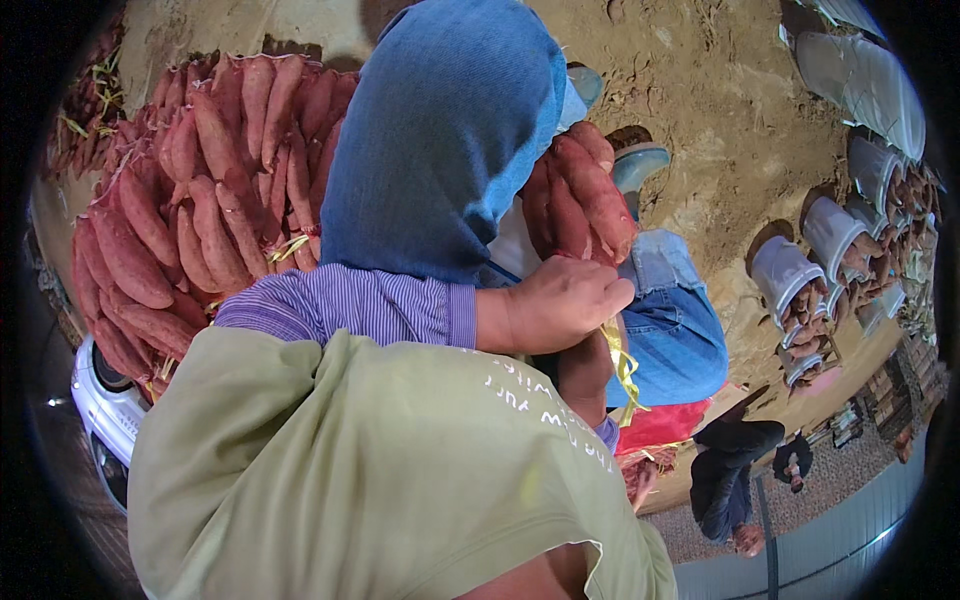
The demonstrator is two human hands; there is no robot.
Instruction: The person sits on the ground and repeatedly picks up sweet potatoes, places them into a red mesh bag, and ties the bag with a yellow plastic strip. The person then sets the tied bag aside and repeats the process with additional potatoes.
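Observation:
A bunch of red-skinned sweet potatoes [590, 195] lies between my knees, in front of my hands. My left hand [560, 305] is closed into a fist at the near end of the bunch. What its fingers grip is hidden. Right under that fist a yellow ribbon [626, 372] comes out and hangs in loops over my jeans. My right hand [584, 368] lies beneath the left one, in shade, with its fingers hidden behind the left fist.
A large stack of sweet potatoes [215, 180] rises on my left. Red material [660, 425] lies under my right leg. White buckets [790, 275] of sweet potatoes stand on the earth floor at right. A person in dark clothes [728, 475] is at lower right.

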